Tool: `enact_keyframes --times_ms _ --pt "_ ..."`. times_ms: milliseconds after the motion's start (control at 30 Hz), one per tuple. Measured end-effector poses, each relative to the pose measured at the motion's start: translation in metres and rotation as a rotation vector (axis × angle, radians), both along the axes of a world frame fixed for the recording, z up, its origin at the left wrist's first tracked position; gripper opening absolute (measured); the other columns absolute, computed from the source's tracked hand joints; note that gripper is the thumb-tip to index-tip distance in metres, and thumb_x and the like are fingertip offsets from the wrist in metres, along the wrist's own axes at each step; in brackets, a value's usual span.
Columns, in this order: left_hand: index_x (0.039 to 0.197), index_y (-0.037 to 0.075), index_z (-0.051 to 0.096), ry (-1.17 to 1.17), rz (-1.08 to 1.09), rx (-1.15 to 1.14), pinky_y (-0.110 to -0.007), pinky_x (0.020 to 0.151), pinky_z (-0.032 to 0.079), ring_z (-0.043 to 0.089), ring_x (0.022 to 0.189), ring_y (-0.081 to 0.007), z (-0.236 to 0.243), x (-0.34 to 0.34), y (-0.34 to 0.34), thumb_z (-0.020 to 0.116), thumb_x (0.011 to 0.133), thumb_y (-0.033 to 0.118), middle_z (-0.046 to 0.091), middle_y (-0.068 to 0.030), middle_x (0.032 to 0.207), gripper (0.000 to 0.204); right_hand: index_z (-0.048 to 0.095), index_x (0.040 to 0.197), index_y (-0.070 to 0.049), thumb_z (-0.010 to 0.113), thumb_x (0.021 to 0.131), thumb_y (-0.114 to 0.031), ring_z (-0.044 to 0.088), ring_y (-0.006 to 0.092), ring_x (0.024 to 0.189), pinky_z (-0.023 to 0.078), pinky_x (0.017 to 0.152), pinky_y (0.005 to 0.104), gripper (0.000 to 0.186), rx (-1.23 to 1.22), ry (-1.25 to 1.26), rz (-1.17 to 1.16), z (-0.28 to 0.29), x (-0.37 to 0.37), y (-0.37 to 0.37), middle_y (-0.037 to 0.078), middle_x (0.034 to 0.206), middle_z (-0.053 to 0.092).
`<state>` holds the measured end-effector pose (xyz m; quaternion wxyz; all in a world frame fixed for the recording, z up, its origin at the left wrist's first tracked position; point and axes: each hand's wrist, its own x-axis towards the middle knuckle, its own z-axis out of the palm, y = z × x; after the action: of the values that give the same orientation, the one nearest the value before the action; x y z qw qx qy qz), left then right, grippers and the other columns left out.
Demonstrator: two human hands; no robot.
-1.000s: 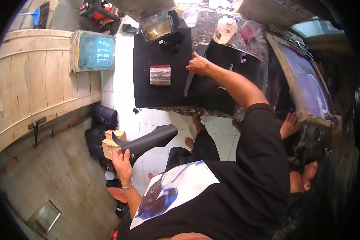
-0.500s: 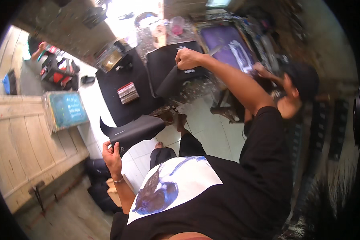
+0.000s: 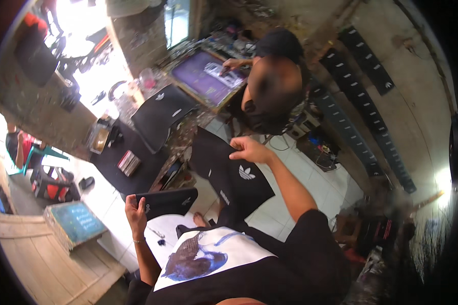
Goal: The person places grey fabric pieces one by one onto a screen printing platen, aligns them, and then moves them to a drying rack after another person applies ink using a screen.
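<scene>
My left hand [image 3: 135, 211], at the left, pinches the edge of a bent black sheet [image 3: 163, 204] with small white print on it. My right hand [image 3: 250, 150] grips the top edge of a larger black panel [image 3: 234, 175], which hangs down with a white leaf-shaped mark and small white print showing. The two pieces hang apart from each other above the tiled floor. On the dark work table [image 3: 119, 147] beyond lies another black printed panel [image 3: 160, 114], with neither hand touching it.
A co-worker in a dark cap [image 3: 280, 46] sits ahead, one hand over a purple printing screen [image 3: 201, 76]. A small reddish-white box [image 3: 129, 162] lies on the table. Printed black strips [image 3: 359, 96] hang at the right. A blue-topped stand [image 3: 75, 222] is at the left.
My right hand has drawn its black panel off the table, toward me and to the right, so its print shows. My left hand still holds its sheet. The view has turned right.
</scene>
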<state>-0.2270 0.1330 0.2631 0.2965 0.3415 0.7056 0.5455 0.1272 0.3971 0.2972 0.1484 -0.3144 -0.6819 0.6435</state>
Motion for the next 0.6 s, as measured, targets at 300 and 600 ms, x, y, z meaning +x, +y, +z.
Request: enact_keyframes --times_ms 300,600 --pt "0.110 0.000 0.048 0.315 -0.389 0.017 -0.035 0.075 0.046 0.057 0.080 -0.0261 -0.056 0.094 0.087 0.063 0.085 0.007 0.058 -0.0159 0.089 0.031 0.060 0.104 -0.001 0.062 0.090 -0.015 0.043 0.0001 0.058 0.033 0.051 0.0204 0.019 0.123 -0.022 -0.674 0.053 0.194 -0.111 -0.007 0.067 0.052" --pt "0.136 0.008 0.035 0.488 -0.710 0.081 -0.045 0.068 0.042 0.056 0.067 -0.0361 0.005 0.351 0.162 0.057 0.084 0.003 0.059 -0.0188 0.073 0.056 0.065 0.104 -0.002 0.061 0.088 -0.009 0.050 0.0054 0.062 0.040 0.056 0.0218 0.017 0.685 -0.214 -1.210 0.118 0.408 -0.184 0.003 0.074 0.065"
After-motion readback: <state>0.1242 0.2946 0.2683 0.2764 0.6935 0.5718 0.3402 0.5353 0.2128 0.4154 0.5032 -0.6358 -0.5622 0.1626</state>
